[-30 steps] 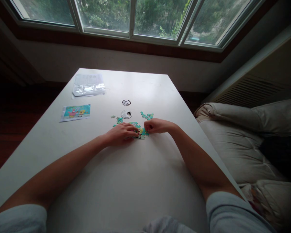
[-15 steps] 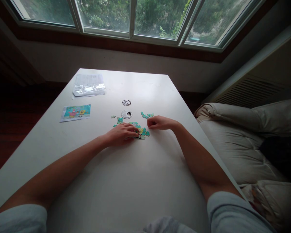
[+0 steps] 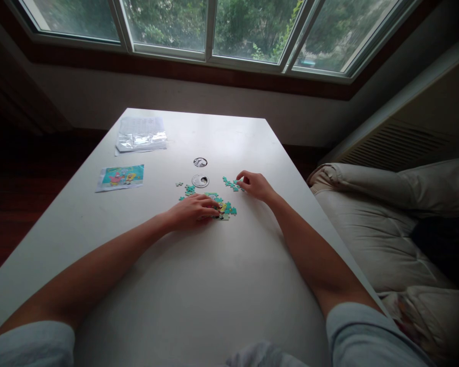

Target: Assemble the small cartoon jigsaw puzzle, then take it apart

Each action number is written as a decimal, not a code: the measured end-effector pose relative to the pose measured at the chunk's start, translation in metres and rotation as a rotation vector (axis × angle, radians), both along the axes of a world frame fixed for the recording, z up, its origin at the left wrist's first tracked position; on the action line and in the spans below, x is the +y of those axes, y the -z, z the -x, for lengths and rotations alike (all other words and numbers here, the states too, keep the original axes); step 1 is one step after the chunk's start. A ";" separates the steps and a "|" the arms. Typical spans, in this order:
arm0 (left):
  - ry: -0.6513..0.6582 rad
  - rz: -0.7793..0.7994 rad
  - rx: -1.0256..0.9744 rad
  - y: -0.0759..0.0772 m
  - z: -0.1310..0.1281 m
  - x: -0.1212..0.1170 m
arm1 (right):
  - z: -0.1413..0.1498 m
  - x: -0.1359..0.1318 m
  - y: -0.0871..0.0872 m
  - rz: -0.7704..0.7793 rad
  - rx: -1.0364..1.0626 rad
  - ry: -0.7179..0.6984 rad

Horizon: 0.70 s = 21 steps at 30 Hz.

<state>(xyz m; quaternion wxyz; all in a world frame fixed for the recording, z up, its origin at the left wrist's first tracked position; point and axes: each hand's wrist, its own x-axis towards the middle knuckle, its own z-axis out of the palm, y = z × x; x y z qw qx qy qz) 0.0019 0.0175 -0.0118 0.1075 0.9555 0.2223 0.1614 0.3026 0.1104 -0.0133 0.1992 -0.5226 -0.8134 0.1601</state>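
Two bare hands at work on a cardboard-like jigsaw puzzle on a white, smooth rectangular surface (image 3: 199, 290). The left hand (image 3: 193, 211) lies palm down, its fingers extended and loosely parted, over the left part of a partly joined teal, yellow and pale green jigsaw section (image 3: 228, 208), whose right part lies exposed. The right hand (image 3: 254, 185), fingers bent, reaches a group of loose teal jigsaw pieces (image 3: 228, 182) beyond the section's right end; whether its fingertips grip a piece cannot be told. A second cluster of teal pieces (image 3: 190, 189) lies just beyond the left hand. Farther off are two round grey-and-white discs (image 3: 200, 181); at left, a colourful printed cartoon sheet (image 3: 122, 177).
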 end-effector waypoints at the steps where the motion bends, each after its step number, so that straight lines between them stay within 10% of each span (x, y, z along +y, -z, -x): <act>1: 0.001 0.001 -0.001 0.000 0.000 0.000 | 0.004 -0.001 0.002 -0.051 -0.015 0.016; 7: 0.000 0.005 -0.002 -0.002 -0.002 0.001 | 0.031 -0.014 0.018 -0.296 -0.123 0.058; 21: -0.003 -0.003 0.005 -0.001 -0.003 0.001 | 0.027 -0.008 0.022 -0.211 -0.058 -0.022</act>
